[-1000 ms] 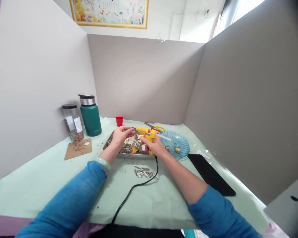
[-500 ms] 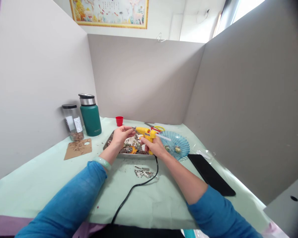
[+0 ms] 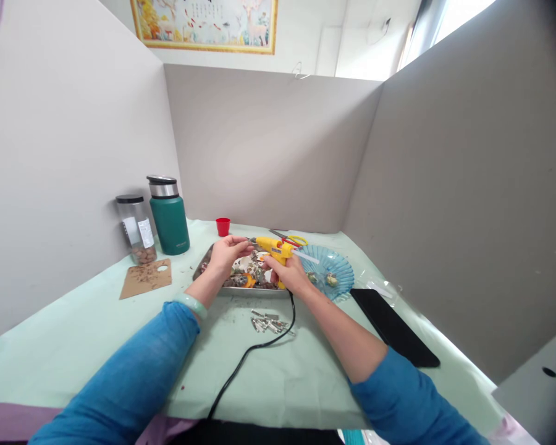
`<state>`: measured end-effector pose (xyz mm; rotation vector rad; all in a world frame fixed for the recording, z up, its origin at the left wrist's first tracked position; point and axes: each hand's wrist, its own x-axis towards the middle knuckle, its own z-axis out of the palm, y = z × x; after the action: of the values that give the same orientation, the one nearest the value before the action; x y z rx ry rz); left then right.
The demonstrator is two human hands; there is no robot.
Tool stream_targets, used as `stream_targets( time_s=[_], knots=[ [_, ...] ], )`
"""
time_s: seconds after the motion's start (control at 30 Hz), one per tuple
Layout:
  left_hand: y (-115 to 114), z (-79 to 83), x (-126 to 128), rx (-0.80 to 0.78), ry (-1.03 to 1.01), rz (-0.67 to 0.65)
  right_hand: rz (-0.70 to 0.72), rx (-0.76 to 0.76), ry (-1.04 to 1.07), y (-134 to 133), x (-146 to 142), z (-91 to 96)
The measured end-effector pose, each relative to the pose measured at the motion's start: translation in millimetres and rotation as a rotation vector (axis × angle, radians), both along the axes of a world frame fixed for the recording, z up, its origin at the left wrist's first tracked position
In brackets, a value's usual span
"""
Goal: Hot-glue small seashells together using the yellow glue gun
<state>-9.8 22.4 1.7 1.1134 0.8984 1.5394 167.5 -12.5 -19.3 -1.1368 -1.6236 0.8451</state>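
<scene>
My right hand [image 3: 291, 274] is closed round the grip of a yellow glue gun [image 3: 272, 247], whose nozzle points left. The fingers of my left hand [image 3: 225, 253] are pinched together right at the nozzle tip, on something too small to make out. Both hands hover over a metal tray [image 3: 204, 264] filled with small shells and bits. The gun's black cord [image 3: 252, 349] runs back across the table toward me.
A green flask [image 3: 168, 216] and a clear jar [image 3: 136, 228] stand at the left, with a brown card [image 3: 147, 278] beside them. Behind the tray are a red cup [image 3: 222, 226] and scissors [image 3: 290, 238]. A blue glass dish [image 3: 332, 269], a black phone [image 3: 393, 326] and metal clips [image 3: 269, 322] lie nearby.
</scene>
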Motion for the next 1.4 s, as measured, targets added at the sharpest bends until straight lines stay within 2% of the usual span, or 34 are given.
stream_targets(
  time_s=[0.23,0.63,1.13,1.4],
  knots=[
    [-1.9,2.0,1.1,-0.008,-0.005,0.005,0.004,0.001,-0.008,-2.7,-0.2,3.0],
    [2.5,-1.8,-0.3,0.014,0.000,-0.009,0.072,0.017,-0.009,3.9,0.5,-4.1],
    [1.6,-0.9,-0.4,0.006,-0.014,-0.011,-0.029,0.019,0.007,-0.5,-0.3,1.4],
    [3.7,-1.9,-0.1,0.002,-0.024,-0.008,0.041,0.033,0.020,5.3,-0.9,-4.9]
  ],
)
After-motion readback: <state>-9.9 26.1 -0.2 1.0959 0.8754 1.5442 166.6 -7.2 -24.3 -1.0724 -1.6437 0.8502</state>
